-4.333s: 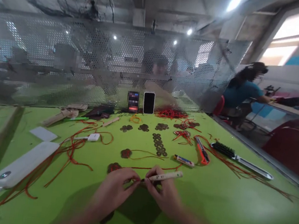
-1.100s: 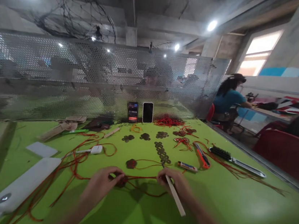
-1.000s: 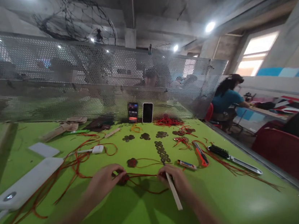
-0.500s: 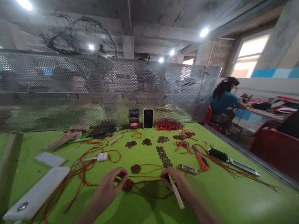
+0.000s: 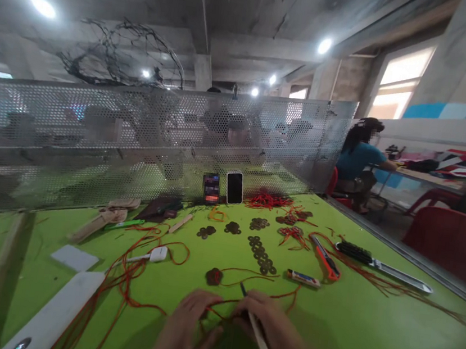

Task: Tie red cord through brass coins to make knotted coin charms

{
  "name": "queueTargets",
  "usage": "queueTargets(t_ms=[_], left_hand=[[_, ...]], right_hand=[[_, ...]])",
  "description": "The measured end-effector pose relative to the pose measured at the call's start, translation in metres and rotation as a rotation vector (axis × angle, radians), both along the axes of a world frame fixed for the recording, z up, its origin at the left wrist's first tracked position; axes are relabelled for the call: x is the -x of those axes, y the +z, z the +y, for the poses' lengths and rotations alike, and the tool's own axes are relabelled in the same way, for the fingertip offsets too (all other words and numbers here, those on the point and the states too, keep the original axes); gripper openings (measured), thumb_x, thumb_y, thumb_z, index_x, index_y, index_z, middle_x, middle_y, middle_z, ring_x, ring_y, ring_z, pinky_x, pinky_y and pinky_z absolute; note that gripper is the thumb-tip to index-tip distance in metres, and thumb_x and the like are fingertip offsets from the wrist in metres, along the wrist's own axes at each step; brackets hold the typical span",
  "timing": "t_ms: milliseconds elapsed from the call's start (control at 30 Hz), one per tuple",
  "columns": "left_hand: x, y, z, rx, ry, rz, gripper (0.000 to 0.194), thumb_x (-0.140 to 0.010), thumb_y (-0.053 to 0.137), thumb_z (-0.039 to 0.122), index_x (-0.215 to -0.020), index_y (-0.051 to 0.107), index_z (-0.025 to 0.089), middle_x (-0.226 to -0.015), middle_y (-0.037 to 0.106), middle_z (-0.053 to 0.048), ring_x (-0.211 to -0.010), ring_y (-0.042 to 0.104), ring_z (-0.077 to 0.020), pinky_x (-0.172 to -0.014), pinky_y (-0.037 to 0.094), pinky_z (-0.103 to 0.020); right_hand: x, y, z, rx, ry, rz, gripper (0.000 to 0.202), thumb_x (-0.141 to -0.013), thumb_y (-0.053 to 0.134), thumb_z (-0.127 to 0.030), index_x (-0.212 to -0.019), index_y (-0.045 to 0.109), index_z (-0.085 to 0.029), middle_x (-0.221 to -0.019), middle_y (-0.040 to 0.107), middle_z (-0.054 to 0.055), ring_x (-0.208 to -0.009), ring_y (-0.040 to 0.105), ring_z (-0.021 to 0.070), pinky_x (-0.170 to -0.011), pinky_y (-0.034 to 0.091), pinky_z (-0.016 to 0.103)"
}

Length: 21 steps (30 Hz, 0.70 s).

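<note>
My left hand (image 5: 192, 328) is low in the middle of the head view, its thumb and fingers curled at a red cord (image 5: 222, 313). Close to its right, my right hand (image 5: 261, 319) is closed on a thin pale stick (image 5: 261, 345) with a dark tip, and the cord runs to its fingers. What lies between my hands is blurred and partly hidden. Just beyond them a dark round coin knot (image 5: 214, 276) with a red centre lies on the green table (image 5: 348, 341), a loose cord trailing right from it.
Coin clusters (image 5: 261, 254), a glue tube (image 5: 303, 278), a red cutter (image 5: 326, 258) and a black brush (image 5: 355, 253) lie beyond and right. Tangled red cords (image 5: 129, 280) and a white power bank (image 5: 58, 311) are left. A phone (image 5: 234, 187) stands by the mesh screen (image 5: 156, 137).
My hands have come nearer each other and lower in the view. The cord stretched between them is now slack, and the stick's dark tip shows. The view has shifted slightly.
</note>
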<state>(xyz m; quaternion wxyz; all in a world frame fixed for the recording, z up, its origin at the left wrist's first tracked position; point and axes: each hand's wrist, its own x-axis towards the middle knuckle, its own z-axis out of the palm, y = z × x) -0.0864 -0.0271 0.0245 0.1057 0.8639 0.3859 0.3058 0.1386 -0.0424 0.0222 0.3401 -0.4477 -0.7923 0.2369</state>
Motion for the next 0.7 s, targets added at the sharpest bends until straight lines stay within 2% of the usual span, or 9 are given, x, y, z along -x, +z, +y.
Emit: queueTargets(t_ms=[100, 167, 233, 367, 433, 600, 700], left_hand=[[-0.004, -0.009, -0.005, 0.144, -0.004, 0.021, 0.023, -0.079, 0.054, 0.013, -0.100, 0.059, 0.020, -0.100, 0.067, -0.007, -0.094, 0.063, -0.0203, -0.084, 0.052, -0.032], [-0.002, -0.011, -0.003, 0.217, 0.031, 0.024, 0.019, -0.078, 0.051, 0.010, -0.092, 0.060, 0.019, -0.092, 0.069, -0.006, -0.086, 0.065, -0.0184, -0.077, 0.053, -0.028], [0.001, -0.011, -0.001, 0.225, 0.048, 0.030, 0.015, -0.079, 0.048, 0.011, -0.086, 0.060, 0.019, -0.084, 0.068, -0.004, -0.078, 0.065, -0.0169, -0.071, 0.053, -0.026], [0.002, -0.011, -0.001, 0.141, 0.012, 0.028, 0.015, -0.078, 0.046, 0.011, -0.079, 0.058, 0.020, -0.076, 0.067, -0.003, -0.069, 0.064, -0.0160, -0.064, 0.050, -0.024], [0.000, -0.014, -0.003, 0.173, 0.014, 0.040, 0.015, -0.079, 0.046, 0.013, -0.079, 0.058, 0.021, -0.074, 0.067, -0.002, -0.067, 0.063, -0.0159, -0.063, 0.049, -0.024], [-0.003, -0.019, -0.006, 0.381, 0.020, 0.120, 0.012, -0.072, 0.052, 0.016, -0.075, 0.061, 0.022, -0.067, 0.066, -0.001, -0.055, 0.057, -0.0162, -0.049, 0.041, -0.022], [-0.002, -0.015, -0.005, 0.453, 0.025, 0.113, 0.021, -0.065, 0.050, 0.011, -0.074, 0.064, 0.025, -0.070, 0.067, 0.000, -0.060, 0.058, -0.0167, -0.053, 0.041, -0.022]], right_hand=[[0.018, 0.006, 0.002, -0.031, 0.086, -0.077, 0.013, -0.085, 0.054, -0.020, -0.088, 0.066, -0.020, -0.083, 0.061, 0.004, -0.075, 0.056, 0.0142, -0.066, 0.041, 0.022], [0.025, 0.006, 0.005, -0.047, 0.094, -0.089, 0.011, -0.084, 0.055, -0.018, -0.086, 0.066, -0.019, -0.080, 0.061, 0.003, -0.071, 0.055, 0.0136, -0.064, 0.040, 0.021], [0.027, 0.004, 0.008, -0.039, 0.084, -0.054, 0.010, -0.082, 0.057, -0.017, -0.086, 0.066, -0.019, -0.080, 0.062, 0.003, -0.070, 0.056, 0.0130, -0.064, 0.041, 0.020], [0.026, -0.002, 0.006, -0.039, 0.082, -0.019, 0.013, -0.081, 0.057, -0.014, -0.088, 0.066, -0.019, -0.082, 0.063, 0.003, -0.073, 0.057, 0.0126, -0.067, 0.042, 0.020], [0.026, -0.006, 0.003, -0.055, 0.087, -0.050, 0.013, -0.080, 0.057, -0.012, -0.086, 0.066, -0.019, -0.082, 0.063, 0.003, -0.073, 0.057, 0.0129, -0.066, 0.042, 0.020], [0.025, -0.018, 0.001, -0.254, 0.112, -0.217, 0.012, -0.074, 0.062, -0.011, -0.082, 0.064, -0.020, -0.070, 0.060, 0.000, -0.061, 0.053, 0.0129, -0.053, 0.035, 0.021], [0.022, -0.019, 0.001, -0.350, 0.095, -0.222, 0.011, -0.078, 0.060, -0.014, -0.085, 0.063, -0.022, -0.068, 0.058, -0.001, -0.060, 0.052, 0.0123, -0.052, 0.033, 0.021]])
